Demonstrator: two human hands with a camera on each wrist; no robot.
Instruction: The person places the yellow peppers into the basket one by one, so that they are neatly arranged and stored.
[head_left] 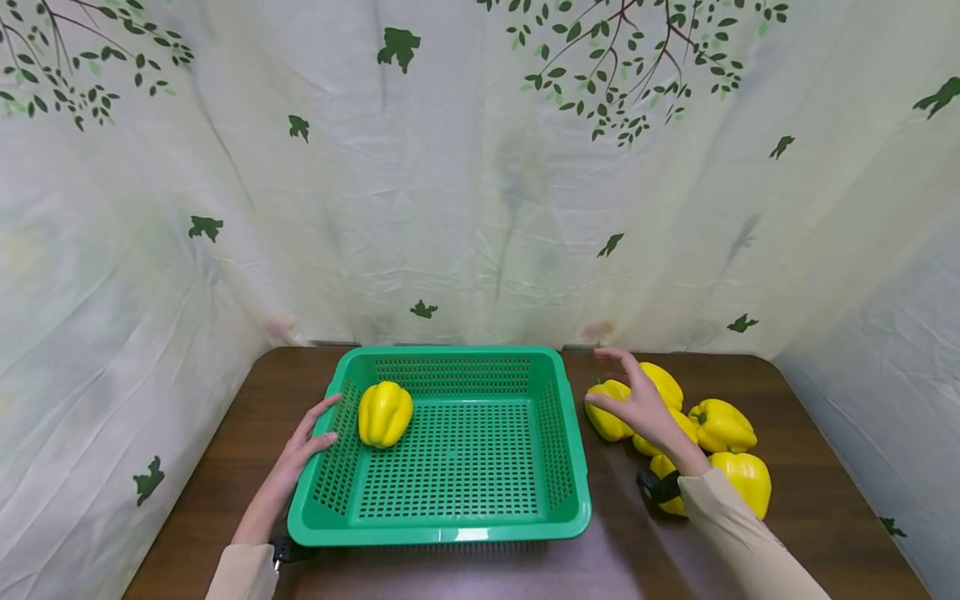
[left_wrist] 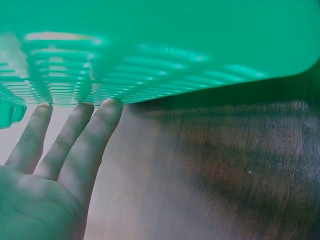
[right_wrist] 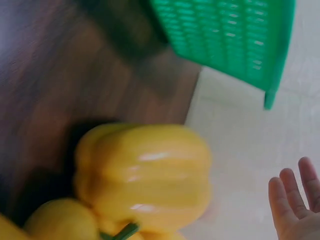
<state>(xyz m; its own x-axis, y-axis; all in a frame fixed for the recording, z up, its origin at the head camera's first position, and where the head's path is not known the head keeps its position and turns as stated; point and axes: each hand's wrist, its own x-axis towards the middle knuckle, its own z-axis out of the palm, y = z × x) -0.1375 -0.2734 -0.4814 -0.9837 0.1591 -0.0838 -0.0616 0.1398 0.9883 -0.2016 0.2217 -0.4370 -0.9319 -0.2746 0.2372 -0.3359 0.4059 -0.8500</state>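
A green plastic basket with slotted walls stands on the table. One yellow bell pepper rests inside it, near the left wall. My left hand is at the basket's left rim; in the left wrist view its straight fingers touch the slotted outer wall. Over a group of yellow bell peppers to the right of the basket hovers my right hand, fingers spread and holding nothing. The right wrist view shows a large pepper apart from the fingertips.
The brown wooden table carries everything. A pale curtain printed with leaves and birds hangs behind it and down both sides. The right forearm, in a beige sleeve, passes over the nearer peppers and partly hides them.
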